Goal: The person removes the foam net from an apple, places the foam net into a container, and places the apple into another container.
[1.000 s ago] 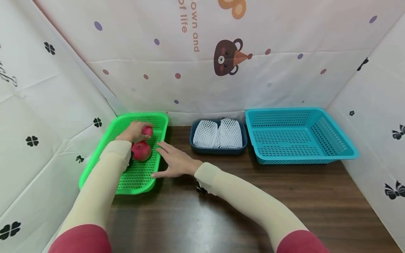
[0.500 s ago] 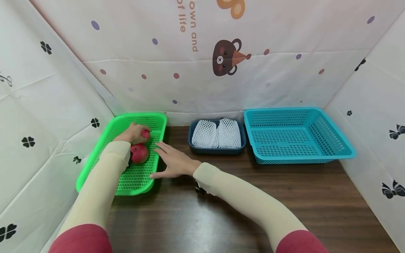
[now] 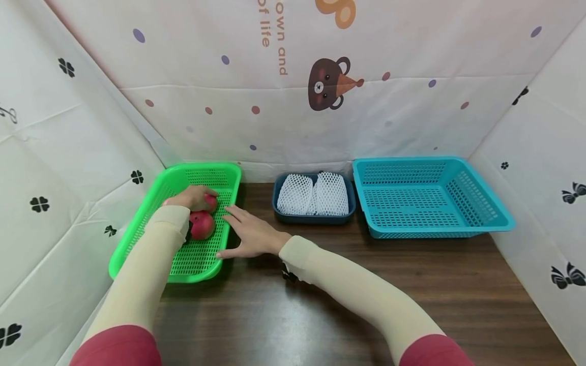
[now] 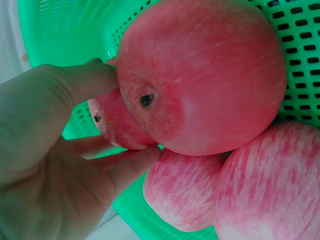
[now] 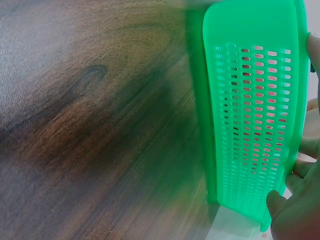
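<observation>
Several red apples lie in the green basket [image 3: 189, 278] at the left. My left hand [image 3: 189, 197] reaches inside it, fingers and thumb round a smaller apple [image 3: 210, 202], partly covered in the head view. In the left wrist view, that apple [image 4: 117, 120] shows between thumb and fingers. A large apple [image 3: 202, 226] sits close to the wrist and hides the thumb tip in the left wrist view. Two paler striped apples, one small [image 4: 182, 192] and one big [image 4: 275, 185], lie beside it. My right hand [image 3: 254, 235] rests its spread, mostly straight fingers on the basket's right rim.
A dark blue tray [image 3: 313, 219] with two white foam nets [image 3: 331, 195] stands at the back middle. Right of it is a blue basket [image 3: 412, 203]. Patterned cloth walls [image 3: 206, 61] close off the back and sides of the brown wooden table [image 3: 274, 315].
My left hand has shifted the smaller apple a little nearer, close against the large apple. A bit of another apple now shows left of that hand. The right hand stays at the rim.
</observation>
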Demonstrator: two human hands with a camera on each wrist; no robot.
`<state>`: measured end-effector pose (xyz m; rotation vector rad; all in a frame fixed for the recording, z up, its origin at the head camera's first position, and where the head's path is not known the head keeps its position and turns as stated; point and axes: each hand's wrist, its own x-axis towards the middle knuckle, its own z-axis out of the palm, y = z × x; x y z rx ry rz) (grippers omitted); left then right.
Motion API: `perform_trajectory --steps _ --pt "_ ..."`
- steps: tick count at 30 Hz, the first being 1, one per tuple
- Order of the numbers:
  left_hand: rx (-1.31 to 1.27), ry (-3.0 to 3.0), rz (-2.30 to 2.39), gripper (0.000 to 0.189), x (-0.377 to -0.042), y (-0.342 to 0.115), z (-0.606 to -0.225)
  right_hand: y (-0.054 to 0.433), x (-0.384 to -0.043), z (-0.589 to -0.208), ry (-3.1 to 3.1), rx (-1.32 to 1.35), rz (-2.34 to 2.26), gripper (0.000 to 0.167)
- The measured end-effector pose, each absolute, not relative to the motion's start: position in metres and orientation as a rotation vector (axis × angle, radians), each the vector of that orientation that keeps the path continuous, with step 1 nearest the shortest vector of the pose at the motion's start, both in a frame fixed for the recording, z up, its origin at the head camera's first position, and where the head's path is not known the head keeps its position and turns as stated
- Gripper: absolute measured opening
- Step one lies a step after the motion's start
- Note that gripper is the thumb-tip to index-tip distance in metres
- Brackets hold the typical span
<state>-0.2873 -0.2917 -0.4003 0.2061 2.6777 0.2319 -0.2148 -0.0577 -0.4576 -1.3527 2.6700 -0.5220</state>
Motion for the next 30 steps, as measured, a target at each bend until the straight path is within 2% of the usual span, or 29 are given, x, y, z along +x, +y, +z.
perform_trajectory --steps 9,21,30 --pt "0.165 2.647 0.252 0.054 -0.2851 -0.2921 -0.3979 -0.0576 -0.2149 -0.4581 2.674 -1.351 -0.524 0.105" --pt "0.298 2.757 0.208 0.055 -0.289 -0.2905 -0.3993 -0.058 -0.2145 -0.4573 2.671 -1.343 -0.502 0.106" --pt "0.304 2.894 0.361 0.064 -0.2812 -0.2856 -0.4017 -0.0589 -0.2123 -0.4555 2.683 -1.337 -0.467 0.106"
